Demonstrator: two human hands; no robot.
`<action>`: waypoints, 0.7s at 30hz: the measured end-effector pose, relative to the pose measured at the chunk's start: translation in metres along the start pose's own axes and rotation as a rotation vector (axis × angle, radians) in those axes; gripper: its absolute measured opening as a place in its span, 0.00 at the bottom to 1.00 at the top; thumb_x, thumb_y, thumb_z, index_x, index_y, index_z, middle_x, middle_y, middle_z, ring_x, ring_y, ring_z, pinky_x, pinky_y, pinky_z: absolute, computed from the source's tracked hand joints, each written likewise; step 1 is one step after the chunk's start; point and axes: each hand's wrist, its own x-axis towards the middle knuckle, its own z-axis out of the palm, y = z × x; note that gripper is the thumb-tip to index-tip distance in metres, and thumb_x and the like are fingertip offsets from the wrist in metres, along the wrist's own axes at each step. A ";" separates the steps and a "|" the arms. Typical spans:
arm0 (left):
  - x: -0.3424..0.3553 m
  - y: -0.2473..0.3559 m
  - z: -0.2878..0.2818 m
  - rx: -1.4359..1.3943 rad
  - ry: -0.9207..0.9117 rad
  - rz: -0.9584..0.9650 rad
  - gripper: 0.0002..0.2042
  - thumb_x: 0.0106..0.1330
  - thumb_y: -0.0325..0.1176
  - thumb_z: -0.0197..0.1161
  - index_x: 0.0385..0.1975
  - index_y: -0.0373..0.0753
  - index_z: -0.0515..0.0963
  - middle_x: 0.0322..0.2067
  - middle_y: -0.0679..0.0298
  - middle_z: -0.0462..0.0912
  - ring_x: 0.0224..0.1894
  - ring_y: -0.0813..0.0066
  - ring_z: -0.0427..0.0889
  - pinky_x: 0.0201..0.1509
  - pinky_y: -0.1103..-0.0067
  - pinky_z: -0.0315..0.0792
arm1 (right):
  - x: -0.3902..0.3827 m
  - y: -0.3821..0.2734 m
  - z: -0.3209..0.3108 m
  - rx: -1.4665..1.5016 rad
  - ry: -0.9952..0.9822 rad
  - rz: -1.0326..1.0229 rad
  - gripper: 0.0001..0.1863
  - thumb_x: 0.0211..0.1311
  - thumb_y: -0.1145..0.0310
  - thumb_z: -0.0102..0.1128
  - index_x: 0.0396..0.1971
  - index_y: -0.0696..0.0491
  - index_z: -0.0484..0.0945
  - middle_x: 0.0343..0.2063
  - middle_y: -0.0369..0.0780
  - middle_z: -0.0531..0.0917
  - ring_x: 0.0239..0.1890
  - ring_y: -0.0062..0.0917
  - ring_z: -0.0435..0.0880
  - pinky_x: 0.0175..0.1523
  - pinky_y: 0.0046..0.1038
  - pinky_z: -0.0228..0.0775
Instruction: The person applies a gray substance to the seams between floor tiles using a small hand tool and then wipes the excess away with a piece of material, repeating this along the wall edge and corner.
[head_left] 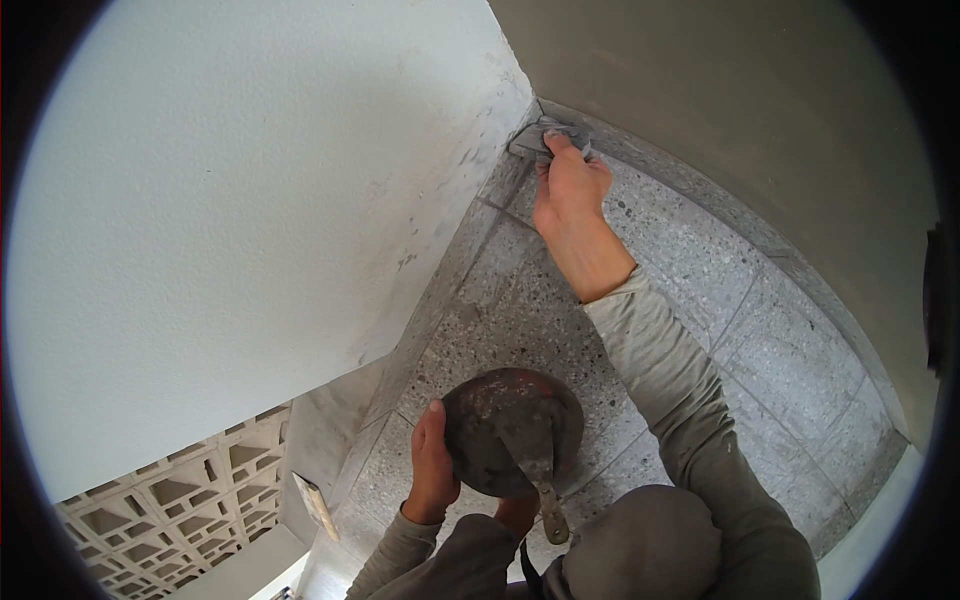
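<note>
My right hand (572,190) grips a grey flat scraper (525,140), its fingers pressed round it at the skirting (690,185) in the corner where two walls meet. Lower down, my left hand (432,465) is wrapped against the side of a dark round bowl (485,430) with red and grey smears, holding it above the speckled tiled floor (640,215). A putty knife (550,515) rests in the bowl, its blade in the dark grey paste and its handle over the near rim. My right fingertips partly hide the scraper.
A white wall (260,180) rises on the left and an olive-grey wall (730,90) on the right. A patterned openwork block panel (190,500) is at the lower left, near a light flat tool (315,505) on a ledge. My bent legs fill the bottom centre.
</note>
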 end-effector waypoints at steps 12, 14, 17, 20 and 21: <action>0.011 -0.007 0.000 0.015 -0.004 0.042 0.23 0.81 0.49 0.49 0.53 0.32 0.77 0.48 0.58 0.84 0.48 0.72 0.84 0.54 0.76 0.77 | -0.005 0.007 -0.050 -0.460 -0.268 -0.425 0.11 0.64 0.79 0.63 0.45 0.61 0.81 0.40 0.41 0.87 0.40 0.23 0.82 0.49 0.26 0.73; 0.019 -0.013 -0.003 0.021 -0.037 0.060 0.23 0.81 0.49 0.49 0.53 0.32 0.77 0.48 0.59 0.84 0.49 0.73 0.83 0.55 0.76 0.76 | 0.003 0.010 -0.064 -0.845 -0.303 -0.967 0.13 0.61 0.79 0.65 0.46 0.62 0.81 0.41 0.46 0.86 0.40 0.30 0.85 0.52 0.29 0.75; 0.026 -0.023 -0.007 0.012 -0.026 0.076 0.23 0.81 0.49 0.49 0.53 0.32 0.77 0.49 0.59 0.84 0.50 0.74 0.82 0.56 0.76 0.76 | 0.015 0.002 -0.079 -0.916 -0.375 -1.292 0.16 0.59 0.78 0.66 0.47 0.63 0.80 0.42 0.49 0.86 0.42 0.36 0.86 0.53 0.32 0.76; 0.027 -0.022 -0.005 0.012 -0.036 0.082 0.23 0.81 0.49 0.49 0.54 0.32 0.77 0.49 0.59 0.84 0.50 0.74 0.82 0.57 0.76 0.75 | 0.014 0.007 -0.077 -0.781 -0.234 -0.828 0.17 0.59 0.78 0.67 0.48 0.62 0.79 0.43 0.47 0.86 0.44 0.32 0.85 0.53 0.32 0.76; 0.029 -0.023 -0.004 0.009 -0.038 0.080 0.23 0.81 0.49 0.49 0.54 0.32 0.77 0.49 0.59 0.84 0.50 0.74 0.82 0.57 0.76 0.75 | 0.014 0.004 -0.077 -0.784 -0.234 -0.830 0.17 0.59 0.78 0.67 0.48 0.62 0.79 0.43 0.47 0.86 0.44 0.32 0.85 0.53 0.32 0.76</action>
